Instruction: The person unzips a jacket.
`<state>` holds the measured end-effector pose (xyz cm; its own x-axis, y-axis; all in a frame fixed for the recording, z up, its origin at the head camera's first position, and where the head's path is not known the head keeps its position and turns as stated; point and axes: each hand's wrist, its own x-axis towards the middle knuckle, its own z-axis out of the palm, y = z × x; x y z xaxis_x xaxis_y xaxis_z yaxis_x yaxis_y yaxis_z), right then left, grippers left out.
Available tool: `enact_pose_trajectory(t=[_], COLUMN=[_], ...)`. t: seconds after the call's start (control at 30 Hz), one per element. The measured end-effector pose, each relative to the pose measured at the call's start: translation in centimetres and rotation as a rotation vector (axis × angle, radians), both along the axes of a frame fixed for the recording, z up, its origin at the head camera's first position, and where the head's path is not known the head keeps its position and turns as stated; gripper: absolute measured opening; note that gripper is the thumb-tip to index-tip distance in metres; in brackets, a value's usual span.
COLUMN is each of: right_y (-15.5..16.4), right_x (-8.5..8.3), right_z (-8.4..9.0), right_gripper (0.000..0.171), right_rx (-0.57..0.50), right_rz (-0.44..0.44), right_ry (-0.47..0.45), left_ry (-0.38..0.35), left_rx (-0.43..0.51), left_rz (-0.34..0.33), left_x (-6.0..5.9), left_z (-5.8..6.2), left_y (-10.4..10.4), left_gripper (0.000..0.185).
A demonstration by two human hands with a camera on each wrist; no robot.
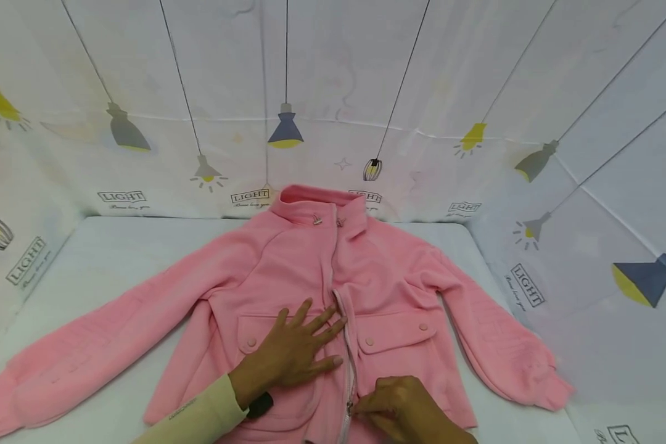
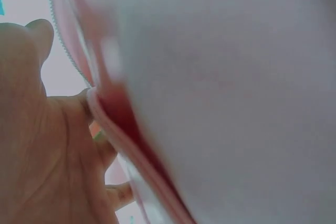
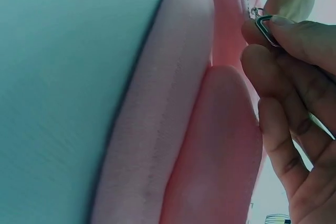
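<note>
A pink jacket [image 1: 294, 259] lies front up, its collar at the far side and both sleeves spread. In the head view my left hand [image 1: 294, 351] rests on the front panel beside the zipper, fingers spread over the pocket flap. My right hand [image 1: 402, 407] pinches the zipper pull [image 3: 268, 29] between thumb and forefinger, low on the front. The metal pull shows clearly in the right wrist view. Above the slider the zipper [image 1: 348, 364] edges run close together, with a small gap near mid-chest. In the left wrist view the left palm [image 2: 58, 145] lies near blurred pink fabric.
The jacket lies on a white-covered table [image 1: 127, 246]. White cloth walls printed with lamps [image 1: 285, 126] rise at the back and sides. The left sleeve [image 1: 105, 339] in view reaches the frame's left edge. A black object [image 1: 259, 406] sits under the left wrist.
</note>
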<state>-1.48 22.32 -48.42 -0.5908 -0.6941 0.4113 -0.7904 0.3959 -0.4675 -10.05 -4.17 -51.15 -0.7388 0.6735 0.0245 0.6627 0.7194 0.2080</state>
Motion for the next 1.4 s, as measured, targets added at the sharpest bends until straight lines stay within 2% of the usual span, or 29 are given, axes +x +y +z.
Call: enact_pose_trajectory(t=[0.23, 0.4, 0.57, 0.67, 0.77, 0.9, 1.1, 1.27, 1.4], right_y=[0.1, 0.0, -0.1, 0.0, 0.1, 0.3, 0.3, 0.2, 0.2], right_x=[0.1, 0.4, 0.6, 0.9, 1.1, 1.3, 1.2, 1.2, 0.9], right_z=[0.0, -0.2, -0.7, -1.0, -1.3, -1.5, -1.6, -1.4, -1.3], right_gripper=[0.034, 0.034, 0.030, 0.032, 0.027, 0.019, 0.023, 0.015, 0.008], right_rx=[0.006, -0.022, -0.067, -0.103, -0.134, -0.140, -0.151, -0.132, -0.098], right_rz=[-0.027, -0.018, 0.049, 0.104, 0.151, 0.187, 0.253, 0.273, 0.285], right_ry=[0.005, 0.009, 0.035, 0.006, -0.042, -0.046, -0.083, -0.049, -0.015], left_ry=[0.002, -0.001, 0.020, 0.050, 0.061, 0.045, 0.023, 0.047, 0.043], left_rx=[0.009, 0.026, 0.018, 0.022, 0.025, 0.022, 0.015, 0.008, 0.006], left_rz=[-0.017, -0.010, 0.000, 0.002, -0.003, -0.012, -0.011, -0.003, 0.002], left_x=[1.2, 1.1, 0.6, 0.4, 0.5, 0.5, 0.3, 0.1, 0.1], left_z=[1.8, 2.1, 1.2, 0.6, 1.0, 1.5, 1.4, 0.3, 0.1], left_y=[-1.2, -1.1, -1.0, -1.0, -1.1, -1.1, -1.2, -1.2, -1.2], left_gripper=[0.072, 0.068, 0.069, 0.071, 0.069, 0.066, 0.069, 0.071, 0.071])
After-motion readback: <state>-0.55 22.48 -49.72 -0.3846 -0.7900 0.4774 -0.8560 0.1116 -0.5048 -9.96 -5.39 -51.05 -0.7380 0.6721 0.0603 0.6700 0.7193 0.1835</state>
